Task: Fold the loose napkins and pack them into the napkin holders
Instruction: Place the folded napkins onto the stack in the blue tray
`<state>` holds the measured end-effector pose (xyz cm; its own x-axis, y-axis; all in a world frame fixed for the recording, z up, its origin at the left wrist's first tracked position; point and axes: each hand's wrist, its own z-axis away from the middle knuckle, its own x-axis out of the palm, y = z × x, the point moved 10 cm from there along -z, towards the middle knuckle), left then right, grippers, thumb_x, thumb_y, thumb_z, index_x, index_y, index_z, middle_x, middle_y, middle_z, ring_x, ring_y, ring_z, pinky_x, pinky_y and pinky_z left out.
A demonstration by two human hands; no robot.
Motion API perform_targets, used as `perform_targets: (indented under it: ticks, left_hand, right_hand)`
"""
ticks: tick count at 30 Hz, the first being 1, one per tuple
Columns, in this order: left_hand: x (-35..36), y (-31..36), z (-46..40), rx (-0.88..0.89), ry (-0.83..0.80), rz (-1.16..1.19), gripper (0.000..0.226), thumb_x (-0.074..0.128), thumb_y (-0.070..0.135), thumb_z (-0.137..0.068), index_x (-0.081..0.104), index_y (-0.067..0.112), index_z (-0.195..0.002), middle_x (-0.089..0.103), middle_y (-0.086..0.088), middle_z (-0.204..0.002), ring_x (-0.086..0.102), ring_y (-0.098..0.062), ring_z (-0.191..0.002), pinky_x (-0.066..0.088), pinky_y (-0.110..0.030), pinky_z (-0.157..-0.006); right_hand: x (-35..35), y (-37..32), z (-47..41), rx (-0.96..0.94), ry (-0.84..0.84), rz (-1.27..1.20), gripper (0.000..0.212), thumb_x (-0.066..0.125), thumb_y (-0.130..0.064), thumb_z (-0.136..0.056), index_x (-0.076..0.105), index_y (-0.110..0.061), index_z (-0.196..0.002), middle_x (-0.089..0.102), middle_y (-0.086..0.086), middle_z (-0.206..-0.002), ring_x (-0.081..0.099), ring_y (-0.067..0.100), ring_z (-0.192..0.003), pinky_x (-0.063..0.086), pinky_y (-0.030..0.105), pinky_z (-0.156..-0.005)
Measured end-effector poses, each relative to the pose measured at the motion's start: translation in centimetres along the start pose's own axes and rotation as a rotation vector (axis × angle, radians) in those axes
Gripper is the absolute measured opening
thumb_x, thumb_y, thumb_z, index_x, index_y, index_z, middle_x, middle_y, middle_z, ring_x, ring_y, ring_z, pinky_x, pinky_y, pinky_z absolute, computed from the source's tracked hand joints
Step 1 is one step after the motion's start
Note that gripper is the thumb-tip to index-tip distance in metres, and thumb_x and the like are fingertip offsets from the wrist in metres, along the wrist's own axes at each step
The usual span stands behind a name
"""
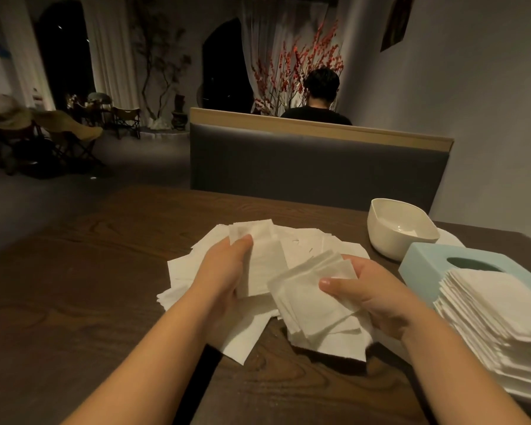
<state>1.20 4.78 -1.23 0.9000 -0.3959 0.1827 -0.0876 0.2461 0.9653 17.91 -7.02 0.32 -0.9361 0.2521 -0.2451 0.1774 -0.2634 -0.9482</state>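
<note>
Loose white napkins (307, 246) lie spread over the middle of the dark wooden table (74, 286). My left hand (227, 268) holds a folded napkin (258, 256) upright above the pile, thumb on its front. My right hand (371, 296) grips a small stack of folded napkins (310, 299), thumb pressed on top. A tall stack of folded napkins (497, 311) sits at the right edge. Behind it lies a light blue holder (426, 268) with an oval opening, and beyond that a white holder shell (399, 228) stands open side up.
A grey upholstered bench back (316, 167) faces me across the table, with a person in dark clothes seated behind it. Folding chairs and plants stand far left in the dim room. A grey wall runs along the right side.
</note>
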Motion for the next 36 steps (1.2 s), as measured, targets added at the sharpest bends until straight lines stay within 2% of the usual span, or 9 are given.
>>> perform_targets:
  ticks: [4, 7, 10, 13, 16, 21, 26, 33, 36]
  left_hand:
    - [1.7, -1.1, 0.3, -0.059, -0.187, -0.236, 0.018, 0.061, 0.023, -0.096, 0.07, 0.01, -0.103, 0.074, -0.013, -0.092, 0.07, -0.028, -0.079, 0.057, -0.042, -0.071]
    - [4.2, -2.4, 1.6, -0.148, -0.385, -0.275, 0.03, 0.059, 0.04, -0.097, 0.071, 0.014, -0.106, 0.077, -0.01, -0.094, 0.072, -0.025, -0.082, 0.056, -0.035, -0.075]
    - [5.9, -3.1, 2.5, -0.219, -0.535, -0.219, 0.039, 0.061, 0.055, -0.089, 0.072, 0.022, -0.105, 0.077, -0.007, -0.097, 0.071, -0.025, -0.088, 0.054, -0.036, -0.084]
    - [6.1, -4.0, 2.5, -0.218, -0.618, -0.288, 0.037, 0.078, 0.032, -0.084, 0.072, 0.009, -0.112, 0.074, -0.014, -0.107, 0.069, -0.027, -0.093, 0.052, -0.038, -0.088]
    - [5.0, -3.8, 1.9, -0.198, -0.544, -0.307, 0.015, 0.067, 0.012, -0.093, 0.069, 0.007, -0.107, 0.077, -0.011, -0.096, 0.074, -0.025, -0.083, 0.059, -0.034, -0.074]
    - [3.0, -2.1, 0.8, -0.125, -0.452, -0.207, 0.031, 0.065, 0.016, -0.094, 0.064, 0.007, -0.123, 0.074, -0.016, -0.11, 0.072, -0.034, -0.094, 0.058, -0.042, -0.081]
    - [2.0, -1.7, 0.8, -0.131, -0.35, -0.043, 0.033, 0.067, 0.023, -0.092, 0.068, 0.01, -0.122, 0.074, -0.017, -0.11, 0.071, -0.038, -0.097, 0.055, -0.053, -0.093]
    - [2.2, -1.2, 0.6, -0.088, -0.284, 0.124, 0.031, 0.059, 0.02, -0.096, 0.062, 0.007, -0.124, 0.077, -0.014, -0.098, 0.076, -0.028, -0.081, 0.058, -0.034, -0.061]
    - [3.7, -1.7, 1.5, -0.131, -0.348, 0.217, 0.034, 0.052, 0.014, -0.097, 0.06, 0.007, -0.129, 0.073, -0.021, -0.111, 0.072, -0.037, -0.097, 0.059, -0.046, -0.082]
  right_hand:
    - [1.6, -1.1, 0.7, -0.051, -0.16, 0.115, 0.036, 0.078, -0.015, -0.077, 0.069, -0.022, -0.111, 0.075, 0.001, -0.104, 0.071, 0.02, -0.1, 0.057, 0.037, -0.091]
    - [1.7, -2.0, 0.3, -0.112, -0.102, 0.346, 0.035, 0.081, -0.024, -0.078, 0.067, -0.037, -0.107, 0.071, -0.016, -0.1, 0.067, 0.011, -0.1, 0.055, 0.035, -0.097]
    - [1.5, -2.5, -0.4, -0.154, -0.065, 0.367, 0.041, 0.082, -0.026, -0.078, 0.065, -0.042, -0.111, 0.067, -0.023, -0.109, 0.061, 0.005, -0.11, 0.048, 0.036, -0.104]
    - [0.8, -2.7, -1.0, -0.201, 0.008, 0.365, 0.036, 0.079, -0.028, -0.081, 0.064, -0.043, -0.111, 0.062, -0.024, -0.112, 0.054, -0.002, -0.11, 0.044, 0.027, -0.098]
    - [-0.9, -2.2, -1.3, -0.159, 0.124, 0.242, 0.019, 0.068, -0.037, -0.09, 0.065, -0.039, -0.108, 0.067, -0.012, -0.107, 0.06, 0.007, -0.105, 0.049, 0.028, -0.09]
    - [-2.1, 0.5, -0.8, 0.088, 0.138, 0.174, 0.027, 0.051, -0.055, -0.095, 0.062, -0.034, -0.109, 0.063, -0.009, -0.107, 0.058, 0.011, -0.098, 0.046, 0.035, -0.085]
    - [-2.8, -0.3, -0.4, 0.015, 0.248, 0.129, 0.024, 0.055, -0.048, -0.096, 0.063, -0.027, -0.105, 0.064, -0.004, -0.108, 0.065, 0.018, -0.096, 0.058, 0.033, -0.079]
    - [-2.5, -2.1, 0.3, -0.113, 0.412, 0.211, 0.044, 0.052, -0.053, -0.094, 0.071, -0.014, -0.086, 0.068, -0.001, -0.089, 0.06, 0.015, -0.087, 0.044, 0.023, -0.065]
    - [-1.1, -1.3, -0.1, -0.063, 0.302, 0.029, 0.041, 0.062, -0.048, -0.09, 0.07, -0.008, -0.088, 0.067, -0.002, -0.079, 0.058, 0.014, -0.076, 0.047, 0.025, -0.064]
